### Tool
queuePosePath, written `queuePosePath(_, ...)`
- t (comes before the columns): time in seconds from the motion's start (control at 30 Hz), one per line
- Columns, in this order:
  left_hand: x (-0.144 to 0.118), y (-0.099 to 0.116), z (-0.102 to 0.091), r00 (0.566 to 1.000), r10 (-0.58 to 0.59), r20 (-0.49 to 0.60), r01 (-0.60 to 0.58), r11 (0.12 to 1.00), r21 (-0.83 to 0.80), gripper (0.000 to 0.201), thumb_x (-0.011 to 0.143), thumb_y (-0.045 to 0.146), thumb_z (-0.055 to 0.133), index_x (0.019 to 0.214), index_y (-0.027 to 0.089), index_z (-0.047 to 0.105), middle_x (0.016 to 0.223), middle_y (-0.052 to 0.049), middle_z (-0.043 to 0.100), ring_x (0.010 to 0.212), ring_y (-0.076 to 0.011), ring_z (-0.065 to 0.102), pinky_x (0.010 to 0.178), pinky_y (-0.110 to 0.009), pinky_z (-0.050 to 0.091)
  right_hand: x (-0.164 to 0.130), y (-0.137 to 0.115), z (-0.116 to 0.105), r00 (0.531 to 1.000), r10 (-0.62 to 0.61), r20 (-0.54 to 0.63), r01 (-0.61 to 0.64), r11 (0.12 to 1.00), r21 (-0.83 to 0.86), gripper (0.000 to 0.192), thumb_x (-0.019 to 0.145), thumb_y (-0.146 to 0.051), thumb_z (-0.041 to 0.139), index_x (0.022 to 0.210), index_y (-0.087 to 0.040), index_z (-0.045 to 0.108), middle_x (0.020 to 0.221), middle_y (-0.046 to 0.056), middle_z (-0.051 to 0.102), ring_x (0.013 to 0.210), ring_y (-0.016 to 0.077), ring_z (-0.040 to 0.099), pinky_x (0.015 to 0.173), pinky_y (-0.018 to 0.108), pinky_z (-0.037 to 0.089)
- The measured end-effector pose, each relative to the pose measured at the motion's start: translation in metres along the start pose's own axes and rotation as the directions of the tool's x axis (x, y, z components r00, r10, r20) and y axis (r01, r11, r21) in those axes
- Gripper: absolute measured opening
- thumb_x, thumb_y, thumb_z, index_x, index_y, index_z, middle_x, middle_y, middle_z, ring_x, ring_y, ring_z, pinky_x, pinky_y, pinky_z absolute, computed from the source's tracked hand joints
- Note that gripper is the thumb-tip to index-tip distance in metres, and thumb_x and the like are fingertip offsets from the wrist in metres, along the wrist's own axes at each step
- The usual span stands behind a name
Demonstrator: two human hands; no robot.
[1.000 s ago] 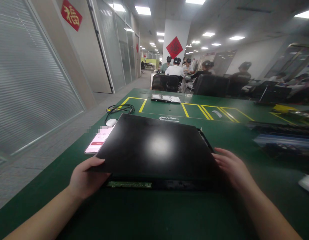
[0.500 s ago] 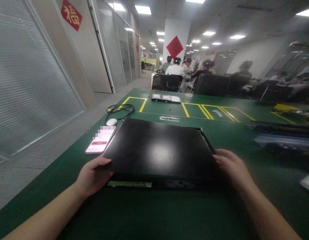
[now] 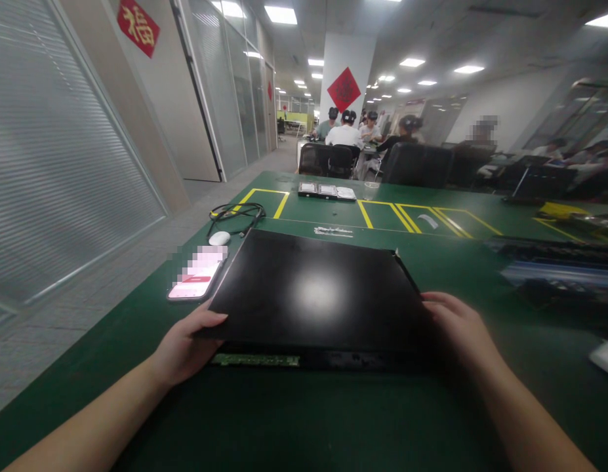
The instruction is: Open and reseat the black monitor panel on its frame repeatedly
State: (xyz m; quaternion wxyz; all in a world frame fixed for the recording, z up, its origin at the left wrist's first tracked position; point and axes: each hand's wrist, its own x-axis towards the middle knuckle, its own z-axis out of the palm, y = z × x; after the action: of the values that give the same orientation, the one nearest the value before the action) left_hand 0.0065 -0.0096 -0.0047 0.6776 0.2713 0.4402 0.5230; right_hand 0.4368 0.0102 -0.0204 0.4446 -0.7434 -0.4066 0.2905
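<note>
Head view looks down a long table covered in a matte green mat (image 3: 304, 419) marked with yellow tape rectangles. At its near middle lies a flat black display panel (image 3: 313, 288), rectangular, smooth and glossy enough to carry a soft white glare spot from the ceiling lights. Along the panel's near edge a narrow green circuit strip (image 3: 254, 360) shows beside a dark connector bar. The left hand (image 3: 183, 347) grips the panel's near left corner, thumb laid on top and the fingers tucked out of sight beneath. The right hand (image 3: 456, 328) clasps the near right corner, fingers curved over the edge and resting on the dark surface; how far they wrap under cannot be told. Both bare forearms reach in from the bottom of the frame. Just beside the panel's left edge a smartphone (image 3: 195, 285) lies flat with a lit pink and white screen, and beyond it sits a small rounded white mouse (image 3: 219, 238) near a loose coil of black cable (image 3: 237, 213). Farther back three flat silver hard drives (image 3: 326, 191) lie in a row, with a clear plastic cup (image 3: 370, 190) just to their right. On the right side, blurred dark equipment (image 3: 549, 262) lies well apart from the panel. Seated people (image 3: 345, 134) in dark chairs work at a far table, under a red diamond paper sign (image 3: 344, 90) on a white pillar.
</note>
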Motion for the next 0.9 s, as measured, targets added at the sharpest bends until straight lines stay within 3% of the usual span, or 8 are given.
queuePosePath(0.3,0.005,-0.002,-0.008,0.999,-0.017,0.032,0.017,1.0,0.012,0.074,0.067,0.014,0.069,0.139,0.026,0.058,0.109,-0.004,0.081,0.106,-0.0349,0.072,0.092,-0.044,0.057,0.007,0.01,-0.003,0.997,-0.059,0.04,0.065,0.987,-0.148,0.031,0.062,-0.046,0.064,0.077,-0.024,0.079,0.088,0.007,0.076,0.081,0.0266,0.063,0.08,0.039,0.043)
queuePosePath(0.5,0.006,-0.003,-0.01,0.998,-0.034,0.06,0.033,0.999,0.021,0.072,0.07,0.014,0.068,0.14,0.027,0.057,0.11,-0.004,0.081,0.108,-0.0337,0.071,0.095,-0.044,0.056,0.006,0.008,-0.002,0.999,-0.053,0.012,0.054,0.988,-0.141,0.032,0.06,-0.048,0.064,0.075,-0.024,0.079,0.085,0.006,0.077,0.082,0.0271,0.064,0.079,0.038,0.044)
queuePosePath(0.77,0.007,-0.004,-0.015,0.995,-0.051,0.088,0.048,0.998,0.036,0.072,0.07,0.015,0.071,0.139,0.028,0.058,0.11,-0.004,0.081,0.109,-0.0341,0.071,0.094,-0.044,0.056,0.007,0.014,-0.003,1.0,-0.023,-0.002,0.022,0.994,-0.102,0.034,0.063,-0.047,0.066,0.081,-0.022,0.079,0.076,0.006,0.075,0.069,0.0243,0.064,0.061,0.034,0.045)
queuePosePath(0.9,0.007,-0.002,-0.014,0.992,-0.057,0.109,0.053,0.998,0.038,0.073,0.07,0.016,0.073,0.14,0.029,0.057,0.115,-0.004,0.079,0.11,-0.035,0.07,0.094,-0.045,0.056,0.009,0.017,-0.003,0.999,-0.047,-0.008,0.046,0.993,-0.113,0.033,0.063,-0.047,0.067,0.079,-0.021,0.079,0.075,0.007,0.075,0.068,0.024,0.065,0.06,0.033,0.045)
